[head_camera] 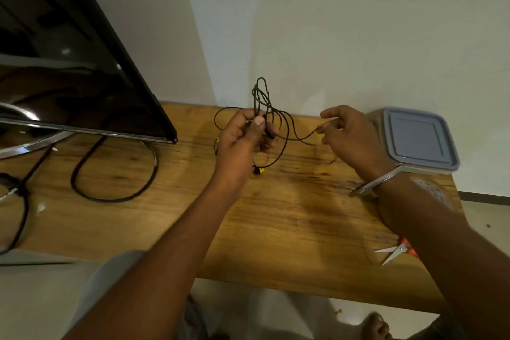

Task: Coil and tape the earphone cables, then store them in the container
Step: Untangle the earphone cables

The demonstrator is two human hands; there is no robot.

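Note:
My left hand [242, 141] grips several loops of a thin dark earphone cable [287, 124] above the wooden table [276, 215]. The loops stand up above my fingers, and a yellow earbud [259, 170] dangles below the hand. My right hand [350, 135] pinches the cable's free strand, which sags between both hands. A square container with a grey lid on it [419, 141] sits on the table at the far right, just behind my right hand.
A dark monitor [69, 63] on a curved metal stand fills the left side, with thick black cables [116, 196] looped on the table below it. Orange-handled scissors [397, 251] lie near the table's front right edge, partly under my right forearm.

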